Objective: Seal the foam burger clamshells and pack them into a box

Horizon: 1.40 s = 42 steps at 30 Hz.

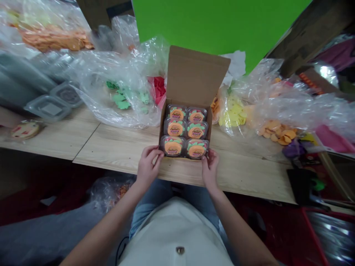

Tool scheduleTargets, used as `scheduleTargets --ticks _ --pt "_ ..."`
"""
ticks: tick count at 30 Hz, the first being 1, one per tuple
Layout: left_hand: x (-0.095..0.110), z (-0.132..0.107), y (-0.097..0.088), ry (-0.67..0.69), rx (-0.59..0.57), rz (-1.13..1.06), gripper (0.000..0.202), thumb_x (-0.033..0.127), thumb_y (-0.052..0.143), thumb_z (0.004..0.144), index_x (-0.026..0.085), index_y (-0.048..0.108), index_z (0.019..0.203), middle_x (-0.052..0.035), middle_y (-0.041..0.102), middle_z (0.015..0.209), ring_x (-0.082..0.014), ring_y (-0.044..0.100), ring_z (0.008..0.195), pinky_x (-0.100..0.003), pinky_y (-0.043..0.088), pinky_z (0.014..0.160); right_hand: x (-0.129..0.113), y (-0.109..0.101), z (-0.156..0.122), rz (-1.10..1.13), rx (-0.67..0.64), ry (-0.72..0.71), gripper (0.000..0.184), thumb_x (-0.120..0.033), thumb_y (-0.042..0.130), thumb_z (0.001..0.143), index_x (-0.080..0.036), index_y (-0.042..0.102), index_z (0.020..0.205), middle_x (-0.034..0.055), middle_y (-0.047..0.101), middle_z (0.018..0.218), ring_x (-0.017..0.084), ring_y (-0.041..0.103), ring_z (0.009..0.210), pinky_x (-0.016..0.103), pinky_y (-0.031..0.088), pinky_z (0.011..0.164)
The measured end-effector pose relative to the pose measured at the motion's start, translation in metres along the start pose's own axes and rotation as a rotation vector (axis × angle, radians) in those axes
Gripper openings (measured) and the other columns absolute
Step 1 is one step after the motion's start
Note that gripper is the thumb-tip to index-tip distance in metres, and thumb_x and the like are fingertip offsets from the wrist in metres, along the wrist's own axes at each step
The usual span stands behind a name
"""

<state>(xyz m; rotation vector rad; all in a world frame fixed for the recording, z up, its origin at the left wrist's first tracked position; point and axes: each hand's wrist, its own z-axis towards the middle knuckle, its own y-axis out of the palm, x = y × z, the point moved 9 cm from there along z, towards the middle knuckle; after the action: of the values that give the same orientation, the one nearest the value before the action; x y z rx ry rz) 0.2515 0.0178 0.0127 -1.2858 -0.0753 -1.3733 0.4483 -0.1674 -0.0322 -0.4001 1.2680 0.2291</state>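
Note:
A brown cardboard box stands on the table edge with its lid raised. Inside sit several clear plastic containers in two columns, each with an orange burger-print label over green and red pieces. My left hand grips the box's front left corner, thumb and fingers closed on it. At the front right corner, my right hand holds the box in the same way, its thumb against the near edge. The fingers behind the side walls are partly hidden.
Left of the box lies a plastic bag of green pieces, with empty clear containers farther left. To the right are bags of yellow pieces and orange pieces. A bright green panel rises behind.

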Motion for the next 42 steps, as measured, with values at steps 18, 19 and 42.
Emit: scheduleTargets --ticks 18,19,42 --pt "-0.033 0.021 0.005 -0.177 0.115 -0.535 0.042 0.029 0.043 0.086 0.023 0.036 0.127 -0.0119 0.039 0.134 -0.0224 0.04 0.123 -0.043 0.036 0.1 0.013 -0.001 0.012 0.076 0.019 0.203 0.043 -0.04 0.042 0.084 -0.019 0.044 0.121 0.0091 0.048 0.128 0.019 0.044 0.118 0.039 0.035 0.1" --pt "-0.034 0.027 0.013 -0.219 0.078 -0.556 0.042 0.031 0.041 0.087 0.022 0.037 0.128 -0.011 0.04 0.134 -0.0218 0.039 0.124 -0.042 0.034 0.102 0.014 0.0 0.015 0.077 0.053 0.227 0.044 -0.042 0.04 0.084 -0.019 0.044 0.121 0.0087 0.048 0.129 0.019 0.043 0.119 0.039 0.033 0.101" --pt "-0.042 0.009 0.034 -0.336 0.151 -0.559 0.044 0.041 0.029 0.091 0.021 0.044 0.127 -0.0088 0.047 0.131 -0.0184 0.042 0.122 -0.037 0.034 0.103 0.016 0.014 0.024 0.07 0.058 0.264 0.053 -0.05 0.033 0.087 -0.017 0.041 0.128 0.0087 0.045 0.133 0.016 0.043 0.121 0.034 0.036 0.101"
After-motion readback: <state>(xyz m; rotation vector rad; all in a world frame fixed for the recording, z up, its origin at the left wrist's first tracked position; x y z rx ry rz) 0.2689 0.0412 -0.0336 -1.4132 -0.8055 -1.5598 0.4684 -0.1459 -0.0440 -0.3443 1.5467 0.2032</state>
